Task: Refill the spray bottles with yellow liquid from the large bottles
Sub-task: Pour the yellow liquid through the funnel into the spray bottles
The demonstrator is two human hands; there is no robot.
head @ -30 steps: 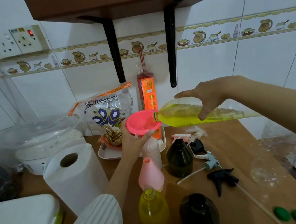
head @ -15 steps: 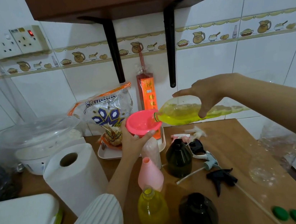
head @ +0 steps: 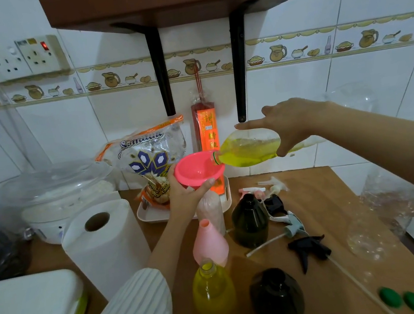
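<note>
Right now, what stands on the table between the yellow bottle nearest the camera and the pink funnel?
In the head view, a pale pink bottle stands between the yellow bottle and the pink funnel; behind it a frosted bottle sits under the funnel.

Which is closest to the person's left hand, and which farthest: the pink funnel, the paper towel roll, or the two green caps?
1. Pink funnel: the left hand holds it from below.
2. Paper towel roll: standing on the table, left of that arm.
3. Green caps: at the table's near right corner, farthest.
</note>
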